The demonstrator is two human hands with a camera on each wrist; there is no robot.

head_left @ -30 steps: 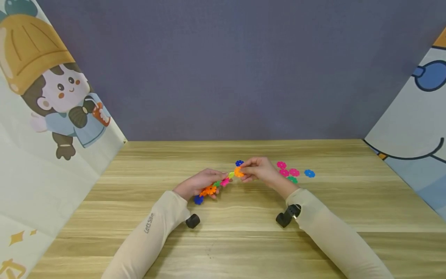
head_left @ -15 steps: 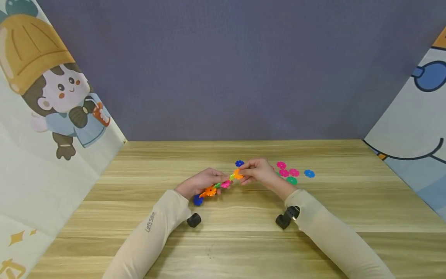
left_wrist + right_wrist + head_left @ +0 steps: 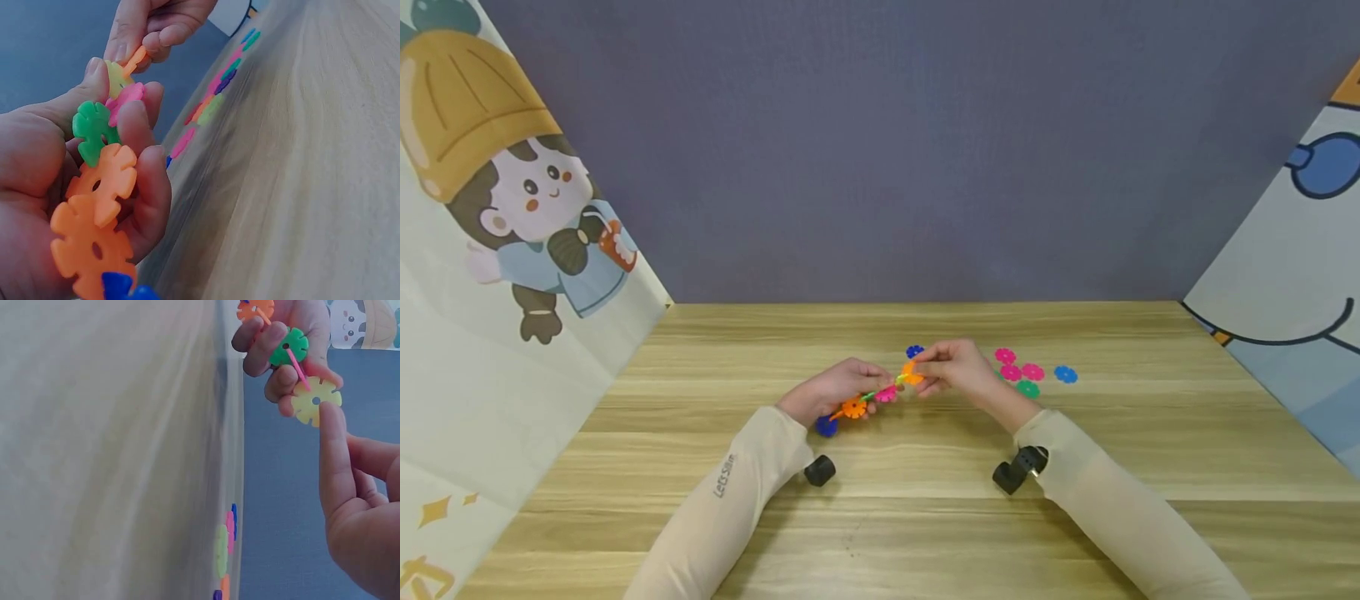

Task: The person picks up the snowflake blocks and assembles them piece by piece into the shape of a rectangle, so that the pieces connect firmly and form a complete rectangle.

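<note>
A chain of notched, flower-shaped plastic discs runs through my left hand (image 3: 838,392), which grips it between thumb and fingers. From its low end come a dark blue disc (image 3: 827,426), two orange discs (image 3: 94,240), a green disc (image 3: 90,128), a pink disc (image 3: 127,100) and a yellow disc (image 3: 309,400). At the upper end, my right hand (image 3: 958,367) pinches another orange disc (image 3: 912,372) between thumb and fingers, against the yellow one. How deep their notches sit in each other is hidden by the fingers.
Loose discs lie on the wooden table (image 3: 925,533): a dark blue disc (image 3: 914,352) behind the hands, several pink discs (image 3: 1032,372), a green disc (image 3: 1027,388) and a blue disc (image 3: 1066,374) to the right. A grey-blue panel (image 3: 925,167) stands behind the table.
The orange disc in my right hand has shifted slightly down and left, closer to the yellow disc. The chain's low end has risen a little. Both hands keep their hold.
</note>
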